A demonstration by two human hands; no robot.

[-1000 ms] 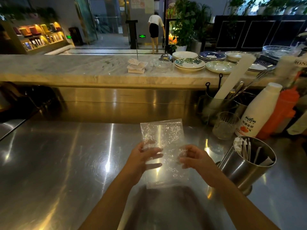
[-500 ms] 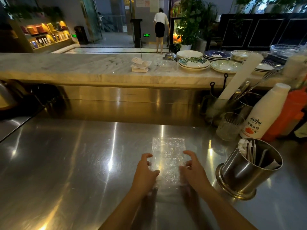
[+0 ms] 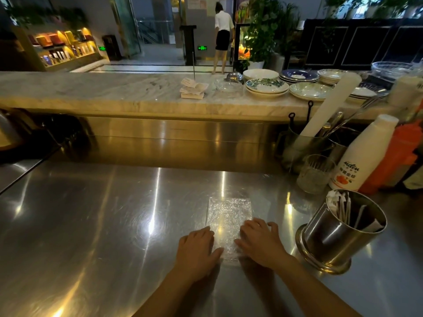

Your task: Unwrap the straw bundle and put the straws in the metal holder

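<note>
An empty crinkled clear plastic wrapper (image 3: 229,213) lies flat on the steel counter (image 3: 103,225). My left hand (image 3: 196,248) presses palm-down on its near left part, fingers together. My right hand (image 3: 261,243) lies flat on its near right part, fingers spread a little. Neither hand grips anything. To the right stands the round metal holder (image 3: 334,239), tilted in this view, with several paper-wrapped straws (image 3: 343,209) inside it.
Behind the holder stand a ribbed glass (image 3: 314,173), a white bottle (image 3: 364,154), an orange bottle (image 3: 396,156) and a utensil pot (image 3: 299,147). Stacked plates (image 3: 266,86) sit on the marble ledge (image 3: 91,92). A person stands far back.
Both hands lowered the wrapper from mid-air onto the counter and now press it flat. The view shifted slightly closer to the counter.
</note>
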